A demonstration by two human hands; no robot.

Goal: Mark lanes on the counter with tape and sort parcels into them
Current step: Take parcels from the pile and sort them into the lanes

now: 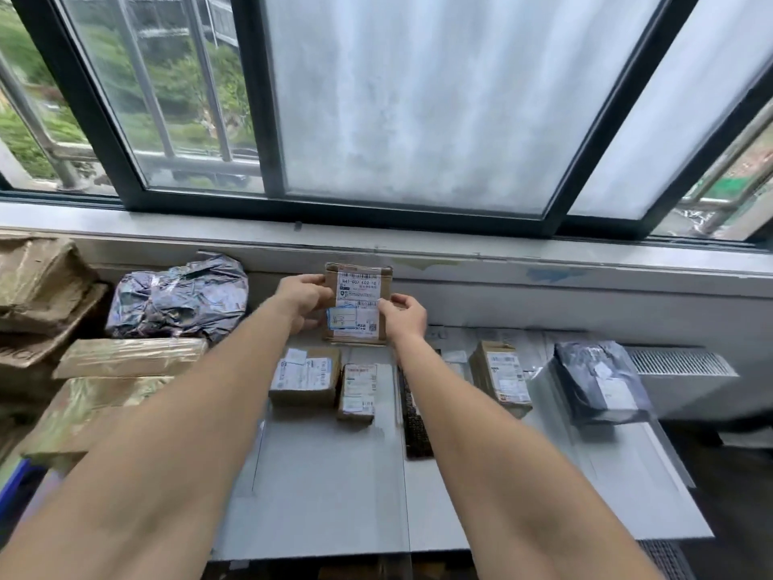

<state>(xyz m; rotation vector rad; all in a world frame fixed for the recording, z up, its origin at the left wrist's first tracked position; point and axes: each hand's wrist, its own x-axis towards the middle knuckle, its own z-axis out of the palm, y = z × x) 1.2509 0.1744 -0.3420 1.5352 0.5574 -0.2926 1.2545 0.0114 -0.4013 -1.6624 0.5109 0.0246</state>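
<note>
Both my hands hold a small brown cardboard parcel with a white shipping label at the back of the grey counter, against the wall under the window. My left hand grips its left edge and my right hand pinches its right edge. Just in front of it lie two small labelled boxes: a wider one and a narrow one. Further right stand a brown box and a dark plastic mailer. A dark strip runs front to back beside my right forearm.
A crumpled dark plastic-wrapped parcel lies at the back left. Stacked taped cardboard boxes fill the left side. A white vent grille sits at the right, beyond the counter. The window sill runs along the back.
</note>
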